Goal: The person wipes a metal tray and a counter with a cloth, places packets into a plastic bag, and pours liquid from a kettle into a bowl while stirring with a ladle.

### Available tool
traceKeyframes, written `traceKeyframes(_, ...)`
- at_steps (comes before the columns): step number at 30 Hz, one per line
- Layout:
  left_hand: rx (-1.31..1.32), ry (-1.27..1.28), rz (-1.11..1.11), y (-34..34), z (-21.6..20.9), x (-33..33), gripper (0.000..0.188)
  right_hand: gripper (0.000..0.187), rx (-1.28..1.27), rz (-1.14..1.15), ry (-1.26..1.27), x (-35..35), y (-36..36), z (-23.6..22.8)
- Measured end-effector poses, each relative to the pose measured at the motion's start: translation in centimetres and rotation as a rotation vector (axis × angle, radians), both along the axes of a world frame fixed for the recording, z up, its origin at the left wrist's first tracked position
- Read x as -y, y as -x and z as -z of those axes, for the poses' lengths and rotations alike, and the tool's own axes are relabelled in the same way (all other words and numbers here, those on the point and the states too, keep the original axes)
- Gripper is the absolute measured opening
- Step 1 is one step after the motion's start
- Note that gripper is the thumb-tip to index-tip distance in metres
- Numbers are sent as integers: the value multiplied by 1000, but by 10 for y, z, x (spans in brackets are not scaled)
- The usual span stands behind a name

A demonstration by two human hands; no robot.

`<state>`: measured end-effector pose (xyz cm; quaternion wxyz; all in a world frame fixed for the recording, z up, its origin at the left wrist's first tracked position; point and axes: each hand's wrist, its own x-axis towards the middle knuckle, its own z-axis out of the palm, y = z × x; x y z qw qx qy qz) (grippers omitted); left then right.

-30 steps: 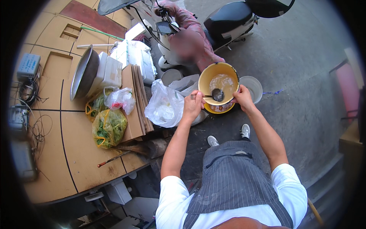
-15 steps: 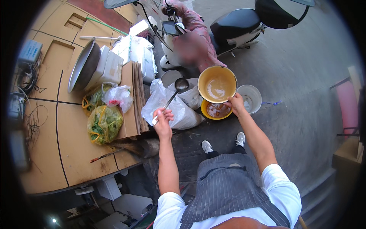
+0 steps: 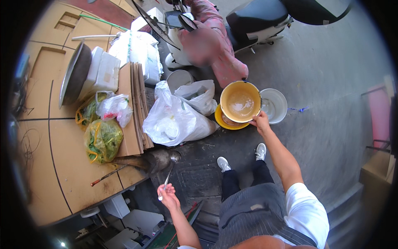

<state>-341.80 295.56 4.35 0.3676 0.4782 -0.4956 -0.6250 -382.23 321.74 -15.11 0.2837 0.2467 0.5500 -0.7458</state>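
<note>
My left hand [image 3: 168,197] is closed around the handle of a metal ladle [image 3: 167,181]. The ladle points away from me, its round bowl near the cardboard-topped surface's corner. With my right hand [image 3: 261,121] I grip the near right rim of a yellow enamel basin [image 3: 227,102] with a dark edge; its inside looks wet and shiny. Below it, partly covered, is a wider yellow basin [image 3: 234,126] with something pale in it. To its right a whitish plastic bucket [image 3: 282,108] stands on the floor.
Someone in a pink jacket [image 3: 227,70] leans beside a scooter [image 3: 257,20], just beyond the basin. White plastic bags [image 3: 174,124] stand left of the basins. On the left, the board-topped surface [image 3: 66,141] carries bagged greens [image 3: 103,139], cardboard sheets [image 3: 134,108] and a large wok [image 3: 74,74].
My left hand has drawn back toward me, bringing the ladle down from above the white bags. The held basin has shifted slightly right and nearer. The person in pink has moved left.
</note>
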Motion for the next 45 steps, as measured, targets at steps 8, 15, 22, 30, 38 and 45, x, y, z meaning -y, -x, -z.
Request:
traceKeyframes(8, 69, -61, 12, 2, 61, 11, 27, 12, 41, 73, -35, 43, -18, 106)
traceKeyframes(15, 146, -115, -89, -15, 89, 7, 25, 12, 87, 56, -116, 59, -21, 202)
traceKeyframes(22, 168, -91, -135, -33, 114, 0, 23, 13, 33, 28, -146, 53, -17, 254)
traceKeyframes(30, 231, -57, -199, -35, 146, -5, 23, 13, 74, 51, -171, 50, -49, 311)
traceKeyframes(38, 241, -64, -226, -27, 171, -7, 24, 14, 82, 28, -127, 55, -59, 355)
traceKeyframes(45, 296, -99, -194, -26, 175, -8, 25, 17, 38, -22, -117, 58, -44, 368)
